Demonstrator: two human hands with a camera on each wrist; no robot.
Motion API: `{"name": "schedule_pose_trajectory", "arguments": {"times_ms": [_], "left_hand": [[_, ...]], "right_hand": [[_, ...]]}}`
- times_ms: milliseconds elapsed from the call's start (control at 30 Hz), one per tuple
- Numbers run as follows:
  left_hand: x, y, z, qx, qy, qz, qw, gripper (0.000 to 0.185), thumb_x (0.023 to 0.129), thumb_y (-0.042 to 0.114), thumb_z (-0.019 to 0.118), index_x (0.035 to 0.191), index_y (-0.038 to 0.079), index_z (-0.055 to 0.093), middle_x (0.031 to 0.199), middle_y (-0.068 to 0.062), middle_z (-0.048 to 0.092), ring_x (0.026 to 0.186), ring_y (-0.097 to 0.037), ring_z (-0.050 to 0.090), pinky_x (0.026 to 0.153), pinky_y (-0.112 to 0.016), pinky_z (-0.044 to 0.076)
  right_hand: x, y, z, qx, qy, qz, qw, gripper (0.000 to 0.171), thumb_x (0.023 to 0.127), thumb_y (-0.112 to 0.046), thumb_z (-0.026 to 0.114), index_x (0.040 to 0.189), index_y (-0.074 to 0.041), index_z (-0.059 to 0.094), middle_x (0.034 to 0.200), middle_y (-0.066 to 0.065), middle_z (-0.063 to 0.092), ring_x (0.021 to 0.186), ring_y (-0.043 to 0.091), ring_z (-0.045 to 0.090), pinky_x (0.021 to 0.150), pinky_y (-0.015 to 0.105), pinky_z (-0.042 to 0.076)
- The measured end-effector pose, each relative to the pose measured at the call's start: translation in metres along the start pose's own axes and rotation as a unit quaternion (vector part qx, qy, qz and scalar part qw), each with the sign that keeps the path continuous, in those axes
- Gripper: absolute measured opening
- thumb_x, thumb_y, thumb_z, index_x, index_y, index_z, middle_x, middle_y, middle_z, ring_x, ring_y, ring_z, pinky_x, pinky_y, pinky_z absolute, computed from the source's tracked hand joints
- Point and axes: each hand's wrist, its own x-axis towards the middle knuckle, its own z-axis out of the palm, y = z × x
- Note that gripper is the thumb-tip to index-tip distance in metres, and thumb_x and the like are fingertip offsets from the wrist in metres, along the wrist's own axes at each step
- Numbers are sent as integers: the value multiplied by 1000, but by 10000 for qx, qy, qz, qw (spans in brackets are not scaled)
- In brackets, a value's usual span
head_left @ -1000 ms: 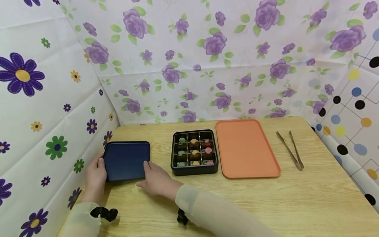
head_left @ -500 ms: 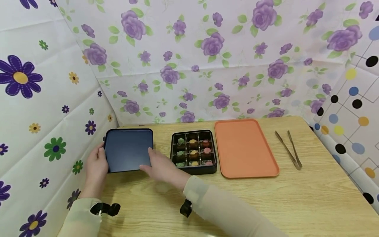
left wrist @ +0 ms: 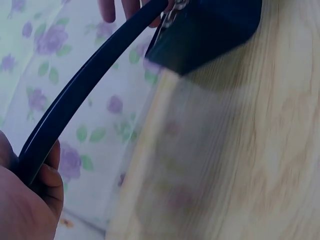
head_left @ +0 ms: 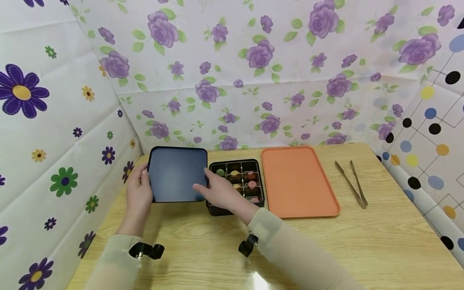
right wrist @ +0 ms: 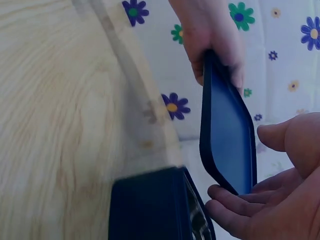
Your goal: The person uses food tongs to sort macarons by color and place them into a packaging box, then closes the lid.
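My left hand (head_left: 139, 191) grips the left edge of a dark blue box lid (head_left: 177, 173), thumb on the face and fingers behind, as the left wrist view shows. My right hand (head_left: 222, 191) supports its right edge. In the right wrist view, nearly straight fingers reach under the lid's edge and the thumb stands apart from it. The lid is raised and tilted, its hollow side facing me. Just right of it stands a dark box (head_left: 237, 209) with a divided insert holding small green, yellow and pink pieces. The lid and right hand hide its left part.
An orange tray (head_left: 301, 181) lies right of the box. Metal tongs (head_left: 353, 185) rest farther right, spread apart. Patterned cloth walls (head_left: 253, 100) close in the wooden table (head_left: 203, 249) at the back and both sides.
The lid has risen off the table's left side, tipped up and moved right toward the box in both hands. The box, tray and tongs stay in place.
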Motion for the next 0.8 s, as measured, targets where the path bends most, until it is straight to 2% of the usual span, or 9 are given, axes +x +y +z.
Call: {"name": "schedule_pose_trajectory", "arguments": {"times_ms": [67, 167, 233, 300, 333, 400, 533, 633, 800], "left_hand": [[-2, 5, 10, -114, -42, 28, 9999, 51, 123, 29, 34, 170, 12, 46, 171, -14, 45, 152, -34, 44, 125, -54, 37], [-7, 13, 25, -214, -95, 110, 9997, 51, 123, 29, 35, 170, 13, 46, 170, -14, 47, 152, -35, 46, 124, -55, 38], [-8, 17, 35, -252, -122, 276, 9992, 49, 123, 27, 36, 168, 13, 48, 168, -15, 48, 152, -36, 46, 124, -55, 38], [-9, 20, 43, -234, -150, 387, 9989, 47, 123, 24, 38, 167, 13, 49, 169, -15, 48, 155, -35, 43, 126, -54, 37], [-9, 21, 47, -225, -174, 429, 9987, 47, 123, 23, 38, 167, 13, 49, 169, -14, 47, 156, -34, 42, 126, -54, 36], [-9, 22, 53, -196, -241, 492, 9983, 47, 123, 21, 38, 168, 13, 47, 171, -14, 45, 158, -34, 39, 128, -54, 34], [-9, 25, 64, -121, -390, 536, 9977, 50, 123, 20, 37, 172, 16, 42, 176, -11, 38, 162, -32, 33, 131, -51, 30], [-9, 28, 71, -112, -481, 615, 9969, 50, 123, 20, 36, 173, 16, 40, 177, -10, 36, 164, -31, 31, 132, -50, 29], [-11, 35, 83, -156, -567, 838, 9947, 49, 123, 18, 37, 172, 14, 42, 172, -14, 44, 159, -34, 39, 129, -52, 35]], "right_hand": [[-3, 4, -6, -24, 94, 69, 9999, 87, 113, -55, 59, 179, -14, 18, 166, 11, 52, 122, 28, 71, 104, 51, 56], [-6, 12, -14, -64, 254, 196, 9995, 91, 113, -56, 60, 180, -17, 12, 173, 12, 43, 120, 34, 72, 96, 54, 59], [-8, 17, -20, -101, 364, 294, 9989, 91, 113, -56, 60, 180, -18, 12, 168, 15, 50, 110, 34, 75, 86, 52, 59], [-10, 22, -26, -66, 461, 400, 9981, 91, 113, -56, 61, 180, -19, 12, 163, 16, 55, 113, 32, 75, 83, 51, 59], [-11, 25, -28, -48, 500, 448, 9977, 91, 112, -56, 61, 180, -19, 12, 162, 17, 56, 116, 33, 74, 85, 52, 60], [-14, 28, -34, -11, 588, 517, 9969, 90, 112, -56, 61, 180, -20, 13, 166, 16, 52, 132, 31, 68, 97, 52, 59], [-17, 35, -43, 189, 715, 506, 9960, 89, 112, -53, 63, 180, -21, 14, 170, 15, 47, 142, 32, 62, 110, 55, 55], [-18, 40, -49, 357, 867, 423, 9947, 88, 113, -49, 64, 179, -20, 15, 173, 13, 43, 145, 31, 59, 111, 55, 55], [-22, 48, -59, 692, 1083, 454, 9907, 87, 113, -46, 65, 179, -21, 16, 179, 7, 33, 150, 31, 55, 113, 54, 54]]}}
